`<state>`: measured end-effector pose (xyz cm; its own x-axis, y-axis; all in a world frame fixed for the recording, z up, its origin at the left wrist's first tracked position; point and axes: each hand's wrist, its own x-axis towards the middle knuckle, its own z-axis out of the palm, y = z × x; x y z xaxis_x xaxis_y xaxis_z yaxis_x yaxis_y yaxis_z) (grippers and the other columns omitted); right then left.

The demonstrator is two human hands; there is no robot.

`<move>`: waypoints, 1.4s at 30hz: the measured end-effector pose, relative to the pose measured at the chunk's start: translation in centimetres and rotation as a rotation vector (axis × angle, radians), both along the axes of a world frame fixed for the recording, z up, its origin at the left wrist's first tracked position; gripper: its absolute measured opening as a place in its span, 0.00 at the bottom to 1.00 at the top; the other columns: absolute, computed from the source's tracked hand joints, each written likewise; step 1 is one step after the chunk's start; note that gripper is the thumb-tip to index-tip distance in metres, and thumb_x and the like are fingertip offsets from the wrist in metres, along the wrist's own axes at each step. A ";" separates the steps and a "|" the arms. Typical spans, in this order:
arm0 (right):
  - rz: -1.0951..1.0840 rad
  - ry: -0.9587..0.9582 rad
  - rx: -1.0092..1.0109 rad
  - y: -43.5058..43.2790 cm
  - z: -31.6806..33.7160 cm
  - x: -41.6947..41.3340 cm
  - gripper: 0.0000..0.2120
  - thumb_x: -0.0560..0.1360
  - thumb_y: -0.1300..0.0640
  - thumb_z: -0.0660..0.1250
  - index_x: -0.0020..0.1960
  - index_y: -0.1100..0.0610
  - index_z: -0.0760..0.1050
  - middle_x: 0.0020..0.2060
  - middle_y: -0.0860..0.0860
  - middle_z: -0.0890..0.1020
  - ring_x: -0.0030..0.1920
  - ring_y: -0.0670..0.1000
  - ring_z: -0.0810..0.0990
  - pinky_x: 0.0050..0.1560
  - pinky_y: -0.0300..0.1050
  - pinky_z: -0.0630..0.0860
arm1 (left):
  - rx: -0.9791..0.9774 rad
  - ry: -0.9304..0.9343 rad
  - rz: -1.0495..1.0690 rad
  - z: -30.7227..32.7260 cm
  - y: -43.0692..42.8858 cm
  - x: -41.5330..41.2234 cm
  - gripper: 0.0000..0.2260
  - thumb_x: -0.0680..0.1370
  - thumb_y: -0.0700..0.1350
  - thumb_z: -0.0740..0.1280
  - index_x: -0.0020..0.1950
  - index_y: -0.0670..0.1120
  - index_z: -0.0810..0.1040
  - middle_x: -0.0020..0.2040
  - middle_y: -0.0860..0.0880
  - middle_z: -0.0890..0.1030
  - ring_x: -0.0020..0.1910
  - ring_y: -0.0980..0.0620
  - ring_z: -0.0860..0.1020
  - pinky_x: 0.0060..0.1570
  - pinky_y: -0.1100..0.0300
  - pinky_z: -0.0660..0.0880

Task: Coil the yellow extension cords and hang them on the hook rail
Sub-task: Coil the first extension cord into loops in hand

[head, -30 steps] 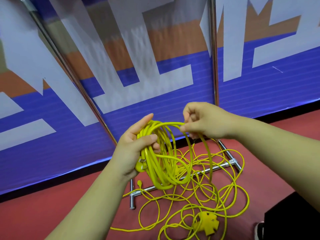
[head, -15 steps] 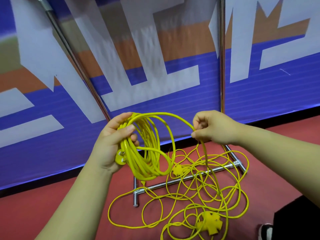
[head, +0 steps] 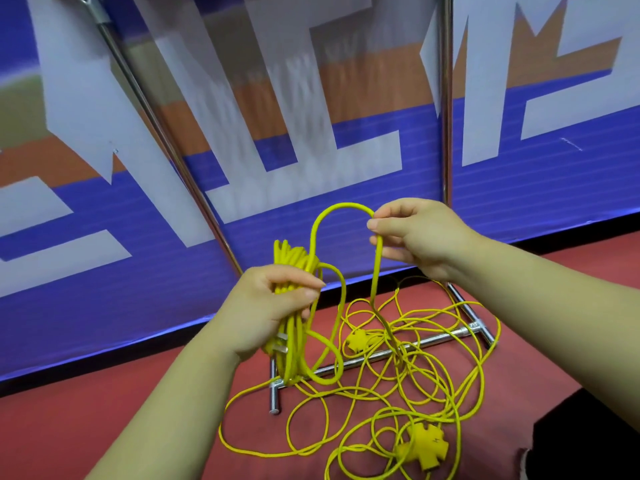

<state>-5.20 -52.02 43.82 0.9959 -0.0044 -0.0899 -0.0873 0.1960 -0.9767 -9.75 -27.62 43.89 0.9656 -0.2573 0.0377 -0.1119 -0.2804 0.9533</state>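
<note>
My left hand (head: 273, 306) grips a bundle of coiled yellow extension cord (head: 294, 337) that hangs below my fist, its metal plug prongs showing by my palm. My right hand (head: 415, 237) pinches the same cord to the right and higher, and a fresh loop (head: 341, 211) arches between both hands. The rest of the yellow cord lies in a loose tangle (head: 408, 386) on the red floor below, with a yellow multi-way socket (head: 420, 448) at the front and a smaller yellow socket (head: 358, 341) further back.
A chrome rack stands ahead: its floor bar (head: 388, 353) and foot lie under the tangle, and two poles (head: 446, 109) rise against a blue, white and orange banner wall. A dark shoe and trouser leg (head: 585, 441) sit at the lower right.
My left hand has turned the coil upright and narrower and moved right. My right hand has lifted and drawn a new loop of cord upward between the hands.
</note>
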 end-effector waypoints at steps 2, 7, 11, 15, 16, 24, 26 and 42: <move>0.035 0.024 0.054 0.2 0.2 0.0 0.05 0.74 0.62 0.74 0.46 0.54 0.79 0.39 0.50 0.85 0.38 0.48 0.85 0.39 0.41 0.82 | 0.153 -0.027 -0.019 -0.8 -0.8 0.0 0.08 0.76 0.36 0.73 0.47 0.50 0.87 0.29 0.47 0.79 0.28 0.54 0.77 0.30 0.64 0.73; 0.099 0.035 0.096 0.6 0.4 -0.4 0.05 0.74 0.64 0.73 0.47 0.55 0.80 0.37 0.49 0.85 0.39 0.48 0.85 0.46 0.45 0.83 | 0.180 0.065 -0.034 -3.2 -2.0 0.9 0.10 0.75 0.43 0.76 0.52 0.56 0.87 0.31 0.46 0.79 0.32 0.49 0.77 0.34 0.57 0.73; 0.109 0.028 0.110 0.8 0.6 -0.6 0.06 0.74 0.63 0.73 0.50 0.56 0.80 0.38 0.50 0.85 0.39 0.48 0.85 0.42 0.42 0.83 | 0.115 0.150 -0.053 -4.4 -4.0 1.0 0.14 0.73 0.43 0.77 0.58 0.50 0.85 0.30 0.48 0.79 0.29 0.51 0.76 0.34 0.58 0.73; 0.107 0.008 0.126 0.8 0.9 -0.8 0.06 0.74 0.63 0.73 0.50 0.56 0.80 0.37 0.49 0.85 0.38 0.47 0.85 0.35 0.38 0.81 | 0.168 0.148 -0.112 -4.4 -6.2 0.9 0.12 0.77 0.44 0.73 0.61 0.49 0.84 0.26 0.55 0.78 0.26 0.56 0.74 0.29 0.64 0.71; 0.106 0.002 0.131 0.6 0.9 -0.8 0.06 0.74 0.63 0.73 0.50 0.56 0.80 0.37 0.49 0.85 0.38 0.47 0.85 0.35 0.38 0.80 | 0.180 0.143 -0.120 -4.4 -6.6 1.0 0.11 0.78 0.44 0.72 0.60 0.48 0.84 0.26 0.56 0.78 0.26 0.57 0.74 0.29 0.64 0.72; 0.144 -0.090 0.035 -1.8 0.7 -0.1 0.09 0.77 0.62 0.70 0.56 0.53 0.82 0.46 0.50 0.86 0.42 0.47 0.85 0.42 0.40 0.83 | 0.104 0.135 -0.038 -4.2 -7.0 2.1 0.05 0.79 0.47 0.72 0.52 0.50 0.86 0.34 0.43 0.79 0.27 0.54 0.76 0.27 0.63 0.73; 0.153 -0.146 -0.035 -2.7 0.4 0.0 0.10 0.77 0.62 0.70 0.56 0.52 0.82 0.49 0.51 0.86 0.43 0.48 0.86 0.44 0.42 0.82 | 0.036 0.130 0.028 -3.4 -6.8 2.3 0.06 0.79 0.46 0.70 0.53 0.48 0.85 0.31 0.47 0.79 0.24 0.55 0.75 0.24 0.64 0.72; 0.372 -0.291 -0.632 -0.1 -4.9 -0.6 0.10 0.66 0.56 0.78 0.40 0.51 0.77 0.44 0.54 0.85 0.42 0.53 0.83 0.51 0.59 0.79 | -0.572 -0.044 0.151 4.5 -2.2 0.6 0.06 0.72 0.48 0.69 0.44 0.51 0.86 0.35 0.49 0.76 0.27 0.54 0.74 0.29 0.60 0.77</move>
<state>-5.80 -52.17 38.90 0.9252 0.3703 0.0834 0.2383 -0.3957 -0.8869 -9.19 -29.77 48.41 0.9843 -0.0443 0.1711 -0.1539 0.2606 0.9531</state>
